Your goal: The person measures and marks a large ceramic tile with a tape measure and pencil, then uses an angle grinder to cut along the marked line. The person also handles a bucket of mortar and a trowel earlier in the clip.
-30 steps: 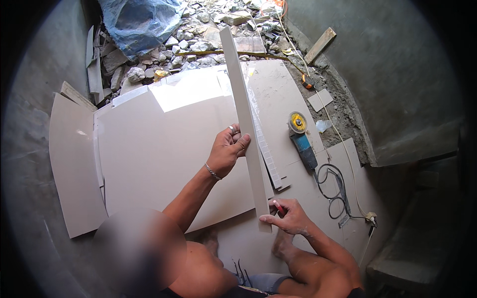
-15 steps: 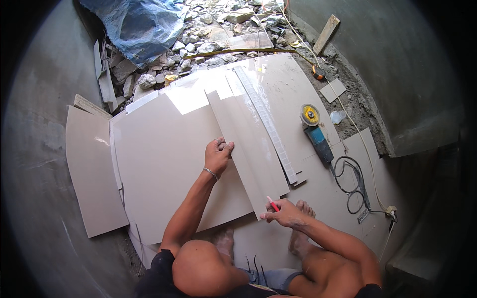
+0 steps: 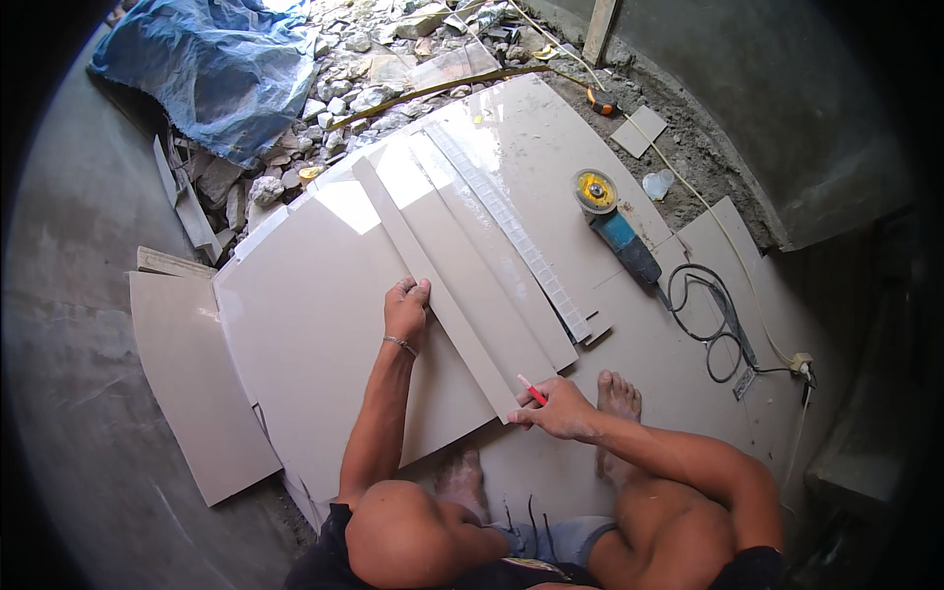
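Grey walls [image 3: 777, 108] close in on both sides, with rubble [image 3: 346, 47] and a crumpled blue sheet [image 3: 211, 84] at the far end. Pale panels cover the floor, and over the large panel [image 3: 305, 324] is a narrow strip [image 3: 440, 295]. Its long axis runs diagonally, the far end pointing up and left, the near end down and right toward the person's feet. It lies roughly in line with the wider strip [image 3: 497, 290] and the white gridded strip [image 3: 521, 251] to its right.

The left hand [image 3: 405, 313] has a closed grip on the narrow strip's left edge, near mid-length. The right hand [image 3: 560, 408] has a narrow grip around a red pen [image 3: 535, 393], tip pointing up and left, its thumb at the strip's near end.

Marks on the angle grinder [image 3: 624, 241] and its yellow disc are too small to read; a pale print on the dark shirt [image 3: 536, 565] is foreshortened beyond reading.

Fingers beneath the strip's edge are hidden, and whether it lies flat or slightly raised cannot be told. Blue sheet and timber [image 3: 600, 31] are cut off above; the lower right is lost in shadow.
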The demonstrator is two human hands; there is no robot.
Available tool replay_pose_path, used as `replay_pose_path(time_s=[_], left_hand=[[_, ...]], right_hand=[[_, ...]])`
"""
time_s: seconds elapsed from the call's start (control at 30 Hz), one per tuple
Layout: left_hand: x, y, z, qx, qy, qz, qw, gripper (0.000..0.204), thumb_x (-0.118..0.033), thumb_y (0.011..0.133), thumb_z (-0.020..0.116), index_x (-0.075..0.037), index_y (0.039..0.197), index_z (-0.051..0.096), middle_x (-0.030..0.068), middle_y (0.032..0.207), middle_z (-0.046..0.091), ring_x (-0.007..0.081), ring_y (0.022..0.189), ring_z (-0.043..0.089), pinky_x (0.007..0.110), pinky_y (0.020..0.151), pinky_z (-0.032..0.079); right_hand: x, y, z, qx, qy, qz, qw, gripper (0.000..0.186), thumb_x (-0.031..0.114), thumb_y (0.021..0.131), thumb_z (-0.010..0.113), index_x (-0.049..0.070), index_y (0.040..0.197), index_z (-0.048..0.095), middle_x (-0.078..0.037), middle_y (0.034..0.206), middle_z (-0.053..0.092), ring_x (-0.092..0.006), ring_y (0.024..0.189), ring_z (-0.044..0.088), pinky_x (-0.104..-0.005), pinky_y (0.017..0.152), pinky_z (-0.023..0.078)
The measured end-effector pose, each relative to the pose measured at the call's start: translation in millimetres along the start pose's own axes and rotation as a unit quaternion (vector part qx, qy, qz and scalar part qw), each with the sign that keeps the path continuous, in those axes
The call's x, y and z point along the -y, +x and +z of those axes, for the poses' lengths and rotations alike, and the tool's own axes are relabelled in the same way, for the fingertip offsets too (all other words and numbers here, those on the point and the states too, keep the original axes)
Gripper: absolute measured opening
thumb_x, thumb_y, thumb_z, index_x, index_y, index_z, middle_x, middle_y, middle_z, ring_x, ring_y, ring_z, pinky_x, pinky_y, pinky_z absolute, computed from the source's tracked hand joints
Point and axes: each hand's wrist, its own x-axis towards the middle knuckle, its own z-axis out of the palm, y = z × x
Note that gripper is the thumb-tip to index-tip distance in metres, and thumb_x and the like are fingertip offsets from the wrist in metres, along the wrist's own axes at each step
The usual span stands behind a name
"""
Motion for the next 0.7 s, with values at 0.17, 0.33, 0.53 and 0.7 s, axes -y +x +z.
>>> replay_pose_path(time_s=[0.17, 0.33, 0.53, 0.7], left_hand=[[-21, -4, -7, 0.032, -0.003, -0.014, 0.999, 0.079, -0.03, 0.094, 0.082, 0.021, 0.143, 0.046, -0.0023, 0.083, 0.059, 0.004, 0.064, 0.048, 0.026, 0.064, 0.046], [-30, 7, -11, -0.002, 0.141, 0.003, 0.99, 0.036, -0.037, 0.096, 0.075, -0.001, 0.096, 0.068, 0.005, 0.075, 0.067, 0.0083, 0.061, 0.054, 0.029, 0.058, 0.047], [-42, 11, 7, -0.147, 0.499, 0.149, 0.841, 0.065, -0.052, 0.08, 0.078, 0.011, 0.083, 0.065, 0.0223, 0.075, 0.068, 0.0342, 0.068, 0.067, 0.047, 0.072, 0.057], [-52, 10, 19, -0.136, 0.563, 0.162, 0.799, 0.06, -0.048, 0.08, 0.079, 0.01, 0.076, 0.065, 0.0258, 0.072, 0.068, 0.0408, 0.071, 0.071, 0.05, 0.073, 0.06]], right_hand=[[26, -11, 5, -0.034, -0.137, -0.124, 0.982, 0.035, 0.031, 0.083, 0.087, -0.002, 0.087, 0.076, -0.016, 0.071, 0.069, -0.0238, 0.064, 0.067, -0.0385, 0.066, 0.052], [32, -14, 13, -0.069, -0.201, -0.163, 0.964, 0.035, 0.031, 0.085, 0.084, -0.003, 0.083, 0.072, -0.017, 0.073, 0.069, -0.0268, 0.065, 0.066, -0.0403, 0.068, 0.053], [9, 0, 24, -0.06, -0.094, -0.04, 0.993, 0.029, 0.028, 0.087, 0.082, 0.0, 0.091, 0.076, -0.015, 0.077, 0.072, -0.0235, 0.071, 0.071, -0.0392, 0.07, 0.054], [-11, 12, 31, -0.043, 0.104, 0.09, 0.99, 0.014, 0.011, 0.093, 0.077, -0.002, 0.097, 0.075, -0.011, 0.087, 0.077, -0.0154, 0.076, 0.072, -0.0314, 0.071, 0.055]])
